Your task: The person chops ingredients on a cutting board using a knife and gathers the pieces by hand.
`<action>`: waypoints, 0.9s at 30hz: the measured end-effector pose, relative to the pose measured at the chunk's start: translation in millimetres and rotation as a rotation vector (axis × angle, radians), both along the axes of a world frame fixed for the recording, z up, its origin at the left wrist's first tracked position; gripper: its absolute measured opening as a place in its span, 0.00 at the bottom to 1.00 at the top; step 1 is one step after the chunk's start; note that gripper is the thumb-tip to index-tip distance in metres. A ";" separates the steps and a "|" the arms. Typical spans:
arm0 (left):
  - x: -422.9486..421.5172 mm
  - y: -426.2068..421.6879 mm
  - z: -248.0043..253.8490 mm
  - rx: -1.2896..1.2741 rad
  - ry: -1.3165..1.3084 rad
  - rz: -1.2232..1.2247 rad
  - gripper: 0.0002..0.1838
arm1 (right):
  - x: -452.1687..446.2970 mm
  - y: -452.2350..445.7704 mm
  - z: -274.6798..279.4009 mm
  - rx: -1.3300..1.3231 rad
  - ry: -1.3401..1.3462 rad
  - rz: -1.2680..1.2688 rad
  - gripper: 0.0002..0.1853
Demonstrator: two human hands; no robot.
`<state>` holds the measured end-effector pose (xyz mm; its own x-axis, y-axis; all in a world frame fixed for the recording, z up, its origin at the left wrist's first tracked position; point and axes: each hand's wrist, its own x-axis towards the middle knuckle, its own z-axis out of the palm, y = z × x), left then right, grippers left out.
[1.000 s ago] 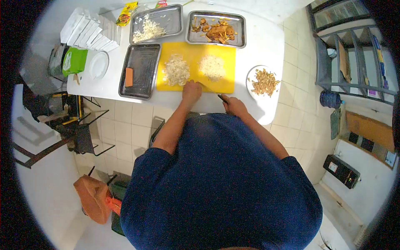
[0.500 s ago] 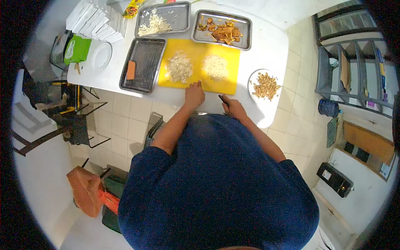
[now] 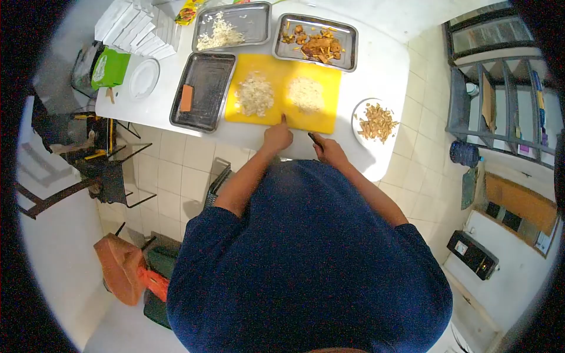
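My left hand is at the near edge of the yellow cutting board, holding nothing. Its index finger points out to the board and the other fingers look curled. To the right, my right hand is closed around a black handle, which looks like a knife's; no blade can be made out. Two heaps of finely chopped pale food lie on the board: a left heap and a right heap. Right of the board, a white plate carries brown chopped pieces.
Beside the board lies a dark tray with an orange-brown block. Behind are a tray of pale shreds and a tray of browned pieces. Stacked white boxes, a green pack and white plates are at left.
My left hand has drawn back slightly toward me, its fingers curling apart from the pointing index finger. The right hand keeps its grip and has hardly moved.
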<state>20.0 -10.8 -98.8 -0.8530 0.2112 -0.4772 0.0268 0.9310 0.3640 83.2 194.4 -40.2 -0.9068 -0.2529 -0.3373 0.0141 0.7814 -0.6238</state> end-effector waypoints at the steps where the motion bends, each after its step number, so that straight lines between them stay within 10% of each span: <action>1: -0.3 0.7 2.1 0.002 -0.023 0.000 0.42 | 1.2 1.4 1.4 -0.006 -0.034 -0.019 0.23; 27: 7.6 -12.9 -4.7 0.090 -0.121 0.048 0.50 | -1.7 4.1 -6.2 0.032 0.037 0.019 0.21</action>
